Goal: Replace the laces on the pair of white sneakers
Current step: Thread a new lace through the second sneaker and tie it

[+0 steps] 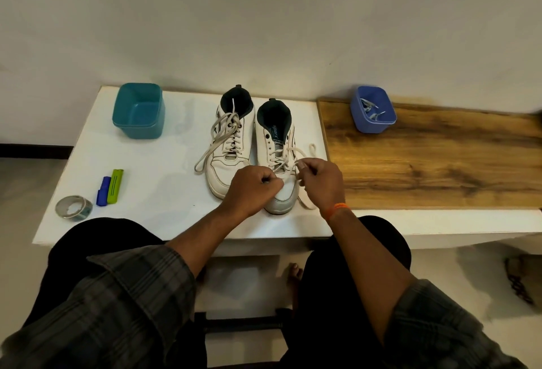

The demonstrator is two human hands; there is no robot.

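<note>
Hands work over the right-hand sneaker (pixel 277 146) of a white pair on a white worktop (pixel 164 169), beside its fully laced partner (pixel 227 148). The left hand (pixel 252 187) is clenched over the toe, fingers apparently pinching a lace (pixel 289 153), though the grip itself is hidden. The right hand (pixel 321 181) is closed on the lace's other run, near the lower eyelets. The upper eyelets look bare, so whether the lace is coming out or going in cannot be told. Either way, the step goes best one crossing at a time, with even tension on both ends and the shoe kept from sliding. A blue tub (pixel 373 110) well to the right holds more laces; a teal tub (pixel 137 110) sits at the left.
</note>
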